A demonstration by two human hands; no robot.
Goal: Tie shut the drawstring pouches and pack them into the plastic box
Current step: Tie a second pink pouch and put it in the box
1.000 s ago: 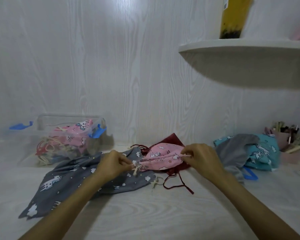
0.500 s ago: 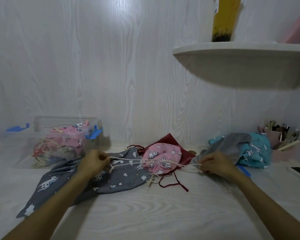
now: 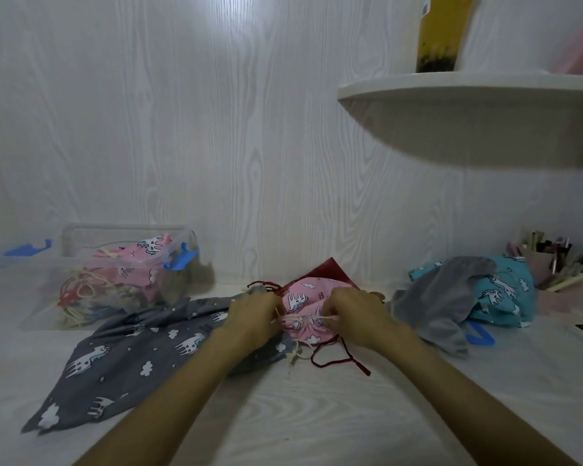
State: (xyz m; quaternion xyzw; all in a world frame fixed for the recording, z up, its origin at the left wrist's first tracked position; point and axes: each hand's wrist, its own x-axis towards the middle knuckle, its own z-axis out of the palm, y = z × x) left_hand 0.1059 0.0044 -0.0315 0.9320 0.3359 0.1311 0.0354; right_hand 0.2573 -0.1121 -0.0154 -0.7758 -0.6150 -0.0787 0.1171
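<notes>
Both hands have come back together since half a second ago, when they were spread wide apart pulling the cream cords out to either side; the mouth of the pink pouch [image 3: 303, 306] is now gathered into a tight pucker. The left hand [image 3: 256, 312] sits just left of that pucker and the right hand [image 3: 350, 311] just right of it, each with fingers curled and pinching a cream drawstring [image 3: 302, 319] that crosses the short gap between them. It looks as if the knot is being started, though the cords are too fine to tell whether a loop has been formed.

The pink pouch lies on the desk [image 3: 317, 415] at centre, resting partly on a dark red pouch [image 3: 330, 272] behind it and touching the large grey pouch [image 3: 132, 358] spread flat to the left. Its cinched mouth faces the person, with the cords running left to right between the two hands, so tying should mean crossing the ends over that line.

The plastic box [image 3: 81, 260] stands well to the left near the wall, already holding tied pouches; the left hand is the nearer one for carrying the pink pouch over. A heap of grey and teal pouches [image 3: 468, 297] waits on the right.
</notes>
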